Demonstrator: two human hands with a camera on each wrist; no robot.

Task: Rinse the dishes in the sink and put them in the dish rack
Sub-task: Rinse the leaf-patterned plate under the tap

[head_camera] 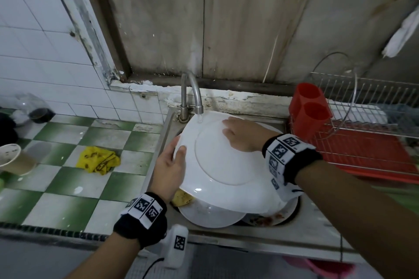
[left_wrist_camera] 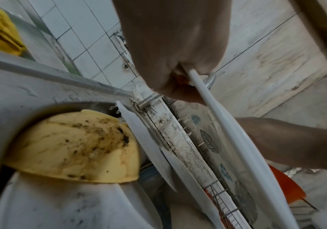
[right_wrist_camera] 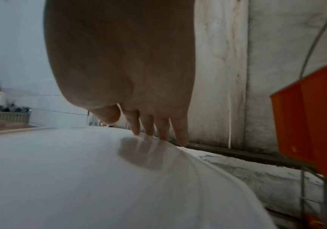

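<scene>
Fingers of the right hand [head_camera: 242, 135] lie flat on the upturned white plate [head_camera: 224, 165], rubbing under the tap [head_camera: 192, 95]. Left hand [head_camera: 169, 166] pinches its rim above the sink [head_camera: 172, 120]. Better to turn the plate slowly, grip firm, since wet ceramic slips; dish rack [head_camera: 362, 133] waits right.

place: home kitchen | cues: sink [head_camera: 317, 224] with tap [head_camera: 191, 93], tiled counter [head_camera: 68, 179], wire dish rack [head_camera: 362, 129]

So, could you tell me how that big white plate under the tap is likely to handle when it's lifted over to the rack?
The white plate looks rigid and glazed, probably slippery, since water from the tap runs over it. The left hand pinches only its rim, so that grip may slide. It is likely fragile if dropped onto the plates below.
</scene>
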